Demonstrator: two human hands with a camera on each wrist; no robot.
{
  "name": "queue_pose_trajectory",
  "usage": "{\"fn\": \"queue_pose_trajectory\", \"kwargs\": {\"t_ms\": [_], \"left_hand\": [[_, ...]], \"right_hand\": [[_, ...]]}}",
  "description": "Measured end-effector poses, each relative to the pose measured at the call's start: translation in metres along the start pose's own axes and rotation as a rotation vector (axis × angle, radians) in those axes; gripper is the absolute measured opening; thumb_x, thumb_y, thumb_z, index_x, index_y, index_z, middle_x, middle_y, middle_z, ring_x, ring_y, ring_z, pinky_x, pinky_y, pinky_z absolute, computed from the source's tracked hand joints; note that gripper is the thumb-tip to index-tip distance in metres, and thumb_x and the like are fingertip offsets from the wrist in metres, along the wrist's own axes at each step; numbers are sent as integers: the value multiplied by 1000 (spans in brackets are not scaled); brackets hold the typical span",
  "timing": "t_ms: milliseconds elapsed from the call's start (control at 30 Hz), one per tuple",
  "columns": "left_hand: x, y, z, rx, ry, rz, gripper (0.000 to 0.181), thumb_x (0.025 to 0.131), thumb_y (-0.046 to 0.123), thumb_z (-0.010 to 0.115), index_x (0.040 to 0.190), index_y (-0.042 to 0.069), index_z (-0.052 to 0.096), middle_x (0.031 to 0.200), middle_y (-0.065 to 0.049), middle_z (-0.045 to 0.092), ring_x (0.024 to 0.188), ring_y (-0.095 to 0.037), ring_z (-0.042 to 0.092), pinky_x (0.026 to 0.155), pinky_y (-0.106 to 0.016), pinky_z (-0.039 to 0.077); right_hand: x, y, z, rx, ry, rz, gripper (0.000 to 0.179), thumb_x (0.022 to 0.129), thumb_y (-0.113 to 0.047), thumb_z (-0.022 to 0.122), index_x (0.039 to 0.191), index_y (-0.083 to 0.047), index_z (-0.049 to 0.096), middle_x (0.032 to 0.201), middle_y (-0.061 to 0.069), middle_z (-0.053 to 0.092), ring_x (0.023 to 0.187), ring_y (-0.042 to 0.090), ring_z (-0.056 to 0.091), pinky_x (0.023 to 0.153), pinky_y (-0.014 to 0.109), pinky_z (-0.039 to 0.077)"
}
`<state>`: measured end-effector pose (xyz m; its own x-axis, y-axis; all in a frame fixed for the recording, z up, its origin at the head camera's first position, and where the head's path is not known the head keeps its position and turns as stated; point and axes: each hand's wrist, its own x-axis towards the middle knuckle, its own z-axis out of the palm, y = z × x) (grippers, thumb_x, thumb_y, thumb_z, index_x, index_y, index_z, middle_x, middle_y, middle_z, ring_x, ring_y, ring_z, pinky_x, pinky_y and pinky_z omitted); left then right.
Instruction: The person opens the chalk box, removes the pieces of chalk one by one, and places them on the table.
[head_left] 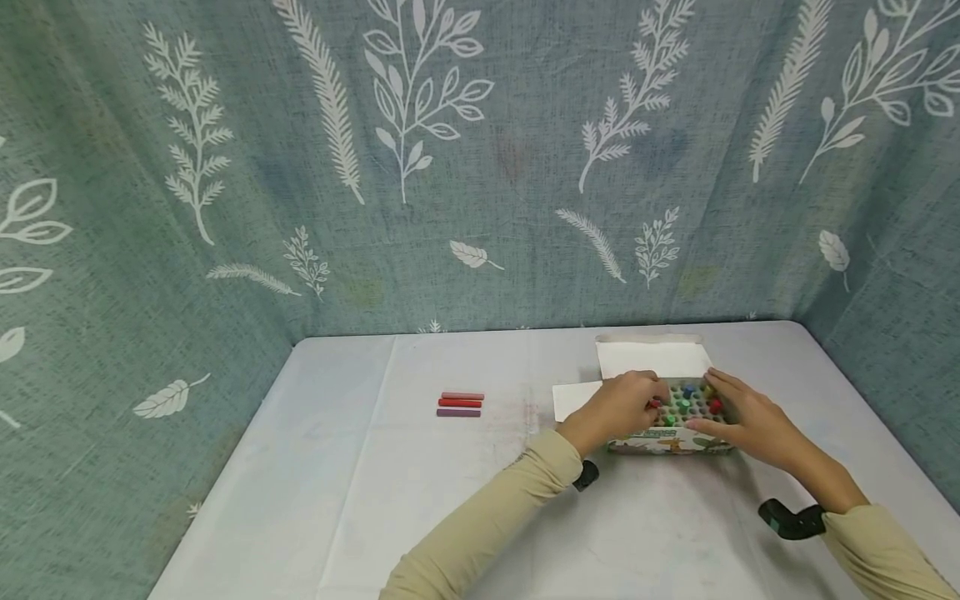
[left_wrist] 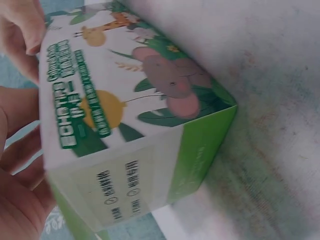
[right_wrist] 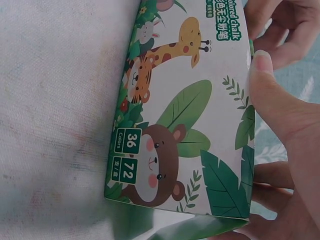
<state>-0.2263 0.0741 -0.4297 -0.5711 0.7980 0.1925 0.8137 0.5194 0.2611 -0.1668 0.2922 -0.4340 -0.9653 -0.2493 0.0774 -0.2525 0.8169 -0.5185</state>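
The chalk box [head_left: 670, 441], white and green with animal drawings, stands open near the right of the table. Colored chalk sticks [head_left: 685, 406] show their ends in its holed insert. My left hand [head_left: 618, 408] reaches over the box's left side, fingers bent down beside a pinkish-red chalk end [head_left: 656, 403]. Its fingertips are hidden, so whether they pinch that stick cannot be seen. With my right hand [head_left: 757, 421] I hold the box's right end, the thumb [right_wrist: 262, 62] over the front top edge. In the left wrist view, the left hand [left_wrist: 22, 185] is partly behind the box.
Three chalk sticks, pink, red [head_left: 460, 403] and purple, lie side by side left of the box on the white-covered table [head_left: 420, 500]. The box's lid [head_left: 652, 357] is folded back, and a side flap [head_left: 573, 400] sticks out left. A leaf-patterned curtain [head_left: 525, 167] surrounds the table.
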Motion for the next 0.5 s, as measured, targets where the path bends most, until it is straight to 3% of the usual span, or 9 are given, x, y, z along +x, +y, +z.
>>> {"fn": "queue_pose_trajectory", "kwargs": {"t_ms": [267,500], "left_hand": [[0,-1,2,3,29,-2,16,90,4,60,97,15,71,86,3,59,63,-3,44,53,-12,31],[-2,-2,5,-15,43,-1,19,91,4,58,99,15,72,89,4,60,62,-1,45,52,-12,31]], "right_hand": [[0,0,-1,3,1,6,91,85,-44,68,143,12,27,144,35,25,124,56,30,89,69,31],[0,0,0,12,0,1,91,85,-43,69,143,13,26,145,35,24,124,56,29,89,70,31]]}}
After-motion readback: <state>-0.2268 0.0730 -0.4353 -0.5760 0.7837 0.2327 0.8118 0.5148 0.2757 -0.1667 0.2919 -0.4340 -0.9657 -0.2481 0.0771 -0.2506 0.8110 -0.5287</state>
